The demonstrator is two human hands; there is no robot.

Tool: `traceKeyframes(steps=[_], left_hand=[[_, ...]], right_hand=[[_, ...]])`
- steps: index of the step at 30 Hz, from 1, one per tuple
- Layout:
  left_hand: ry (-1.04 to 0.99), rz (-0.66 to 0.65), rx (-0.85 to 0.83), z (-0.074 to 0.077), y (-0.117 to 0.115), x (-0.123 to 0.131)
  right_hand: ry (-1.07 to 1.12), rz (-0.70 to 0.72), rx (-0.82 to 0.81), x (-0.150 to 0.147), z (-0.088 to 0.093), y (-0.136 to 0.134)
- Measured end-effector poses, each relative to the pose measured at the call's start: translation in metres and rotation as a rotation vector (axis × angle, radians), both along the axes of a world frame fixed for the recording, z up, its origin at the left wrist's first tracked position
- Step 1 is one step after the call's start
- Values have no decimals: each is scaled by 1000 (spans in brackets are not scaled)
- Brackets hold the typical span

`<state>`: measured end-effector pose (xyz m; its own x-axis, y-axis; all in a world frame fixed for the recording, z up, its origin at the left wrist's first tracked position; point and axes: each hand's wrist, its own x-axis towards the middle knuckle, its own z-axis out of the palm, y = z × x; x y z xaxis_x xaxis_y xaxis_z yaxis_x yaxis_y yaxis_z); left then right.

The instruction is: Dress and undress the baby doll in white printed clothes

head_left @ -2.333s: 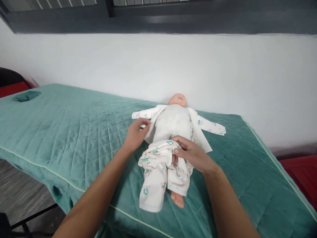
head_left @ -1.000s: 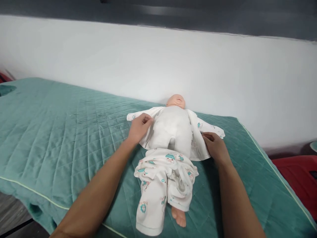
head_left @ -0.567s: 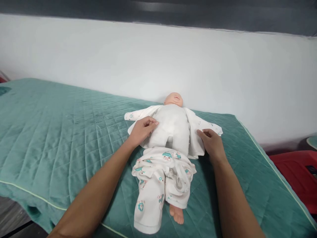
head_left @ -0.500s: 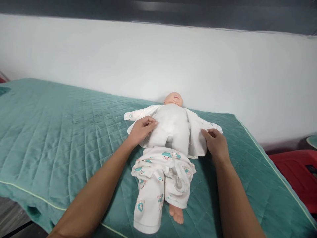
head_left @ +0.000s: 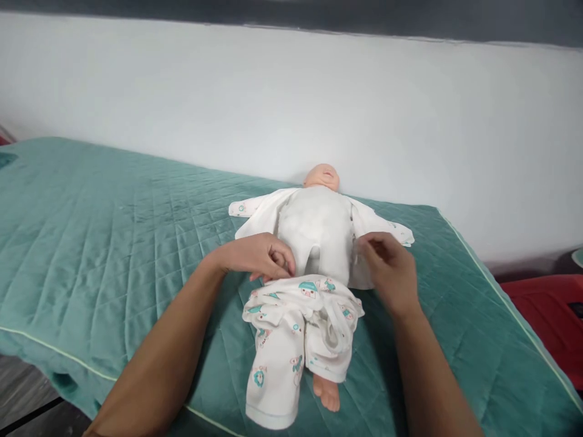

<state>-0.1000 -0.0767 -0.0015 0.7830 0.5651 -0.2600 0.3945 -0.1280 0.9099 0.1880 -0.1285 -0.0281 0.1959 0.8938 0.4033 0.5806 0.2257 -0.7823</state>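
A baby doll (head_left: pixel 322 176) lies on its back, its white torso bare between the spread front panels of a white printed baby shirt (head_left: pixel 273 209). White printed baby pants (head_left: pixel 277 346) cover its lower legs, the waistband below the crotch. One foot (head_left: pixel 327 393) shows under the shorter leg; the longer pant leg hides the other. My left hand (head_left: pixel 264 255) is closed at the waistband's left side, thumb against the cloth. My right hand (head_left: pixel 387 261) has its fingers curled over the shirt's right panel; what they hold, if anything, is hidden.
A green quilted cover (head_left: pixel 136 243) with pale piping lies under the doll. Behind it rises a white wall (head_left: pixel 273 91) with a dark band on top. A red plastic object (head_left: pixel 546 315) stands past the right edge.
My left hand has gone from the shirt's left panel down to the pants waistband. My right hand has shifted inward over the right panel, nearer the doll's torso.
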Motion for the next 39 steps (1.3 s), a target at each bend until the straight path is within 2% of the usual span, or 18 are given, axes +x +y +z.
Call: traceKeyframes(steps=[3, 7, 10, 15, 20, 26, 28, 31, 35, 39], left_hand=[[66, -121, -66, 5, -5, 2], [142, -238, -97, 12, -11, 7], [137, -308, -71, 14, -14, 8], [44, -358, 39, 14, -13, 6], [-74, -339, 190, 13, -9, 6], [-272, -150, 184, 9, -8, 6], [-285, -140, 164, 8, -9, 7], [-219, -199, 106, 6, -12, 9], [-173, -189, 61, 4, -16, 13], [-256, -184, -13, 1, -15, 12]], right_hand=[[-45, 352, -61, -29, 10, -14], [-153, 675, -151, -48, 20, -24], [-208, 795, -185, -52, 25, -27], [-202, 903, -243, -49, 29, -30], [-179, 915, -340, -47, 34, -32], [-6, 701, -493, -50, 30, -34], [73, 639, -478, -52, 25, -34], [209, 596, -426, -54, 19, -33], [397, 641, -355, -54, 13, -33], [409, 663, -281, -53, 11, -33]])
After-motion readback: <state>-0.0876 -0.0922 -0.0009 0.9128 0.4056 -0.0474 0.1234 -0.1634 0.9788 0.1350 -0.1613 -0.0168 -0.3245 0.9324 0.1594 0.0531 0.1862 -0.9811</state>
